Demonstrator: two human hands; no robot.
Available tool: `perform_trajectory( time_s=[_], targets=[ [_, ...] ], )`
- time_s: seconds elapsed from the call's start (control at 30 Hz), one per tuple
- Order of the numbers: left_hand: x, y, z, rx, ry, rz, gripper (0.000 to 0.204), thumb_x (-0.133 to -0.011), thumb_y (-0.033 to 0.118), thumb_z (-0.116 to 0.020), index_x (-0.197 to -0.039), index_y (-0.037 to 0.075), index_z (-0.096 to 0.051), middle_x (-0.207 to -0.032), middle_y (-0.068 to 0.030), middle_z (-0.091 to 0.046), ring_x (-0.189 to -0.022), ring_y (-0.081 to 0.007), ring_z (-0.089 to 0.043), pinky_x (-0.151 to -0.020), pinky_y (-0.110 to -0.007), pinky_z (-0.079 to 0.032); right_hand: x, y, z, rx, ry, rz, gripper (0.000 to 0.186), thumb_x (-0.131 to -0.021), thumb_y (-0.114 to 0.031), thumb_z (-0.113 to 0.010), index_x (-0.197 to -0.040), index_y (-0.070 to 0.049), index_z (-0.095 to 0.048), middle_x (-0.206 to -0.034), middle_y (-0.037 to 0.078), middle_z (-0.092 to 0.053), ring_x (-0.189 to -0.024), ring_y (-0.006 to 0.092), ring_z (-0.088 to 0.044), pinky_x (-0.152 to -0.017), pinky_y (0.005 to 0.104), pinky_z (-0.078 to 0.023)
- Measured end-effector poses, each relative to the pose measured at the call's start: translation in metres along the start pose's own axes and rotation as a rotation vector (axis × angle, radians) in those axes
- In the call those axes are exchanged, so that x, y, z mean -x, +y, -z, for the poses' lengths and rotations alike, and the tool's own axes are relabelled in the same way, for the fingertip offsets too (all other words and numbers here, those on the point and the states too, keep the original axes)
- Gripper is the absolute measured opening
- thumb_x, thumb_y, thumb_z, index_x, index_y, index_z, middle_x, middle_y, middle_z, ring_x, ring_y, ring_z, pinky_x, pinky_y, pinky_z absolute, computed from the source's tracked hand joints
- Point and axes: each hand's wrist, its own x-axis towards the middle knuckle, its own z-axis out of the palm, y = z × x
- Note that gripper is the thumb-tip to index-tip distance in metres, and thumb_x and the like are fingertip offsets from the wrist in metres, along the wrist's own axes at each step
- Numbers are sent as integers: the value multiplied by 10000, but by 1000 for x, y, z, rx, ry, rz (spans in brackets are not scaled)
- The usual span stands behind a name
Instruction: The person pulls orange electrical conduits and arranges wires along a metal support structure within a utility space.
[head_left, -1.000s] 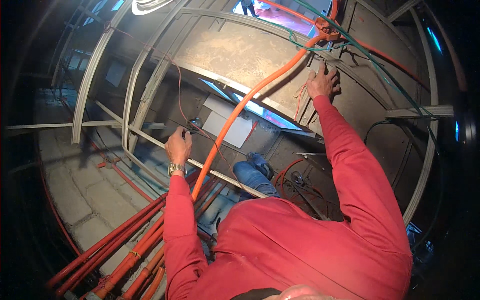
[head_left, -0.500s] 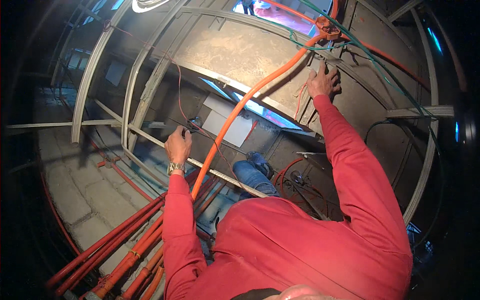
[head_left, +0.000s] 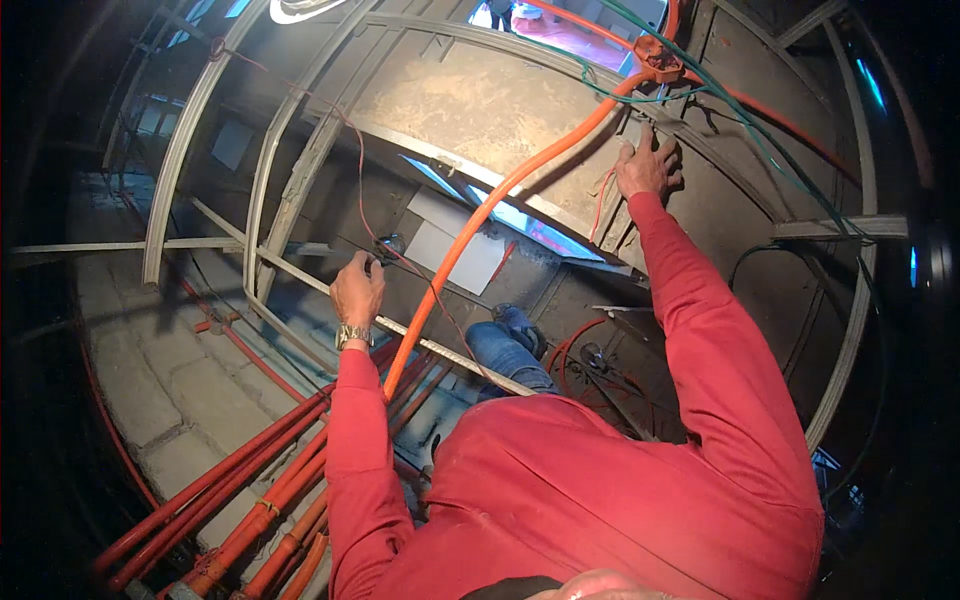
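My left hand (head_left: 357, 292), with a metal-band watch (head_left: 353, 335) at the wrist, is closed at the left of the orange conduit. A small dark end shows at its fingertips; what it belongs to I cannot make out. A thin red wire (head_left: 361, 190) hangs just beyond that hand. Stretched forward, my right hand (head_left: 645, 170) rests with fingers apart on a metal channel along the tan panel (head_left: 470, 85). Above it sits an orange junction box (head_left: 657, 58), joined to the bent orange conduit (head_left: 530, 165). Green wires (head_left: 735, 105) run past the box.
Metal framing strips (head_left: 190, 150) curve along the left, and another metal upright (head_left: 858, 310) stands at the right. Red and orange pipes (head_left: 240, 475) cross the lower left by a block wall (head_left: 150, 390). White sheets (head_left: 455, 245) and coiled orange tubing (head_left: 570, 360) lie below.
Both hands keep nearly the same places. The left hand has turned very slightly; nothing else has visibly moved.
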Motion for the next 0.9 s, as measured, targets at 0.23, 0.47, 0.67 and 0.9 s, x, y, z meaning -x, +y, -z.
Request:
perform_trajectory(
  time_s=[0.23, 0.47, 0.67, 0.9],
  targets=[
    [-1, -6, -3, 3, 7, -16, 262, -958, 327, -618, -1048, 97, -707, -926, -193, -751, -888, -425, -713, -792, -515, -538, 0, -1, 0, -38, 10, 33, 631, -1020, -444, -513, -1608, -293, -337, -1614, 305, -249, -1455, 570, -306, -1114, 783, -185],
    [-1, -5, -4, -21, 18, -31, 279, -960, 337, -620, -1062, 91, -703, -921, -190, -749, -897, -428, -708, -798, -531, -530, -1, 1, -3, 17, 13, 14, 639, -1005, -449, -530, -1598, -290, -354, -1594, 291, -283, -1440, 530, -330, -1129, 728, -206],
    [0, -5, -3, 2, 18, -36, 285, -959, 336, -623, -1073, 86, -701, -934, -192, -751, -911, -427, -709, -806, -530, -531, -1, 0, -1, 12, 23, 23, 628, -1010, -451, -525, -1593, -280, -367, -1615, 293, -255, -1447, 522, -327, -1145, 719, -197],
    [-1, -3, -3, -18, -2, -10, 285, -958, 332, -622, -1078, 85, -696, -923, -193, -750, -905, -427, -710, -803, -527, -534, -2, 2, -2, 26, 30, 36, 618, -1011, -445, -527, -1583, -286, -358, -1581, 318, -285, -1454, 535, -314, -1125, 730, -225]
  ],
)
